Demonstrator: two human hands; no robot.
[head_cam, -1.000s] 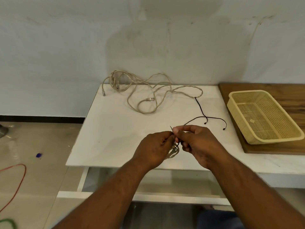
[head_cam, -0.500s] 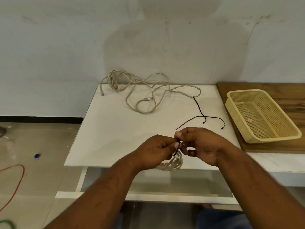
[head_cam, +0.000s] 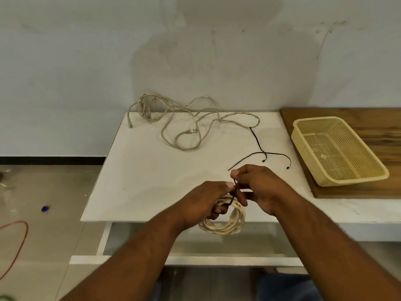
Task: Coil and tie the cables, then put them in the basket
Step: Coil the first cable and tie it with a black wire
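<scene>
You have the coiled cable hanging off the table's 6 o'clock edge, so the loops can droop free while you bind them. Your left hand is curled round the coil's upper left arc, fingers through the ring, which keeps the turns stacked and stops them springing apart. Your right hand, just at its 2 o'clock, pinches the black tie between thumb and forefinger and holds it up taut. The tie runs down from that pinch onto the top of the coil. I judge you are mid-tie: the strand is on the bundle, but no finished knot shows.

The second network cable lies loose and tangled at the table's 12 o'clock, against the wall. The spare black ties lie crossed at about 2 o'clock from your hands, within reach for that next bundle. The yellow mesh basket waits on the wooden board at 3 o'clock, holding no cable yet.

Hard to tell: whether the tie goes once or several times round the coil, since your left fingers cover the crossing; where its other end is; and whether your left thumb also clamps it. The board runs out of view on the right. An orange cord on the floor at 8 o'clock is cut by the left edge.
</scene>
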